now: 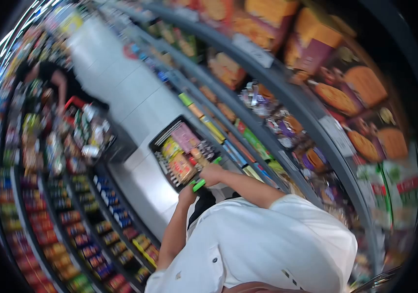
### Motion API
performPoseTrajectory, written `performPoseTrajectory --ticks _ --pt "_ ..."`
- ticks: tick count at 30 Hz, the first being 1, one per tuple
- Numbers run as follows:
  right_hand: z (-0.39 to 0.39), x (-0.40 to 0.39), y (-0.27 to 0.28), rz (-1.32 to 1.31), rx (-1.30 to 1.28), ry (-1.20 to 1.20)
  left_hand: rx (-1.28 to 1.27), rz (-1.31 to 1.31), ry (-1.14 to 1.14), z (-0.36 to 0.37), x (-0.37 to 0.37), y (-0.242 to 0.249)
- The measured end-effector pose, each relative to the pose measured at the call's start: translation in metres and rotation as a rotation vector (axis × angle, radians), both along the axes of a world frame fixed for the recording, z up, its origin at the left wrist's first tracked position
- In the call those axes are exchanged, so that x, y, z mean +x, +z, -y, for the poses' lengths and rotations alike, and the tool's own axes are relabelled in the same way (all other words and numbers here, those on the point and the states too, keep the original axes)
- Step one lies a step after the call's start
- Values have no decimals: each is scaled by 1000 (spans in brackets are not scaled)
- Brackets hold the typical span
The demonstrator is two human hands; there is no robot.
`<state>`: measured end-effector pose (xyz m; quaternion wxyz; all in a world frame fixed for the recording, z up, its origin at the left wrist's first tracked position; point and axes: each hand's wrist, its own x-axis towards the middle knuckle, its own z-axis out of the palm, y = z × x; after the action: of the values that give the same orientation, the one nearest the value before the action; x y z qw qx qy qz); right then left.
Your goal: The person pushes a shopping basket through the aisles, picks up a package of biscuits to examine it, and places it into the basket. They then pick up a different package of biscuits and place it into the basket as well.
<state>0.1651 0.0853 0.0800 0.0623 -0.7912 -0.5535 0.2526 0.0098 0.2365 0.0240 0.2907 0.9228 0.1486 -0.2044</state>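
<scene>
A small black shopping cart [155, 146] stands before me in the aisle, with a green-ended handle [199, 185] at its near side. My left hand [187, 195] is closed round the handle at its left part. Further right, my right hand [212, 175] also grips it, fingers wrapped. Inside the cart lie a pink packet [185, 137], a yellow packet [171, 147] and a red-and-tan packet [182, 169], with other small packs beside them. Blur hides their labels.
Shelves of packaged food [248, 63] run close along my right. More shelves [72, 215] line the left. Ahead on the left, a person in dark clothing [60, 78] bends by a bin heaped with packets [92, 127]. The pale tiled floor [121, 78] stretches between.
</scene>
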Motion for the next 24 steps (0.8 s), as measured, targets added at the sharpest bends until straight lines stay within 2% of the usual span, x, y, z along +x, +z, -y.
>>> performPoseTrajectory --ticks 4,6,8,14,22,24 --pt "-20 8 -6 -11 -38 -122 -88 64 -47 -25 15 10" --pt "-28 13 -10 1 -24 -52 -113 88 -99 -38 21 3" --pt "-37 16 -3 3 -34 -91 -161 118 -157 -55 26 -1" --pt "-60 15 -13 19 -40 -182 -165 35 -258 -86 43 8" --pt "-88 25 -9 10 -12 -189 -183 59 -239 -119 61 4" --pt "-96 32 -10 -23 -71 -259 -167 79 -257 -127 67 -2"
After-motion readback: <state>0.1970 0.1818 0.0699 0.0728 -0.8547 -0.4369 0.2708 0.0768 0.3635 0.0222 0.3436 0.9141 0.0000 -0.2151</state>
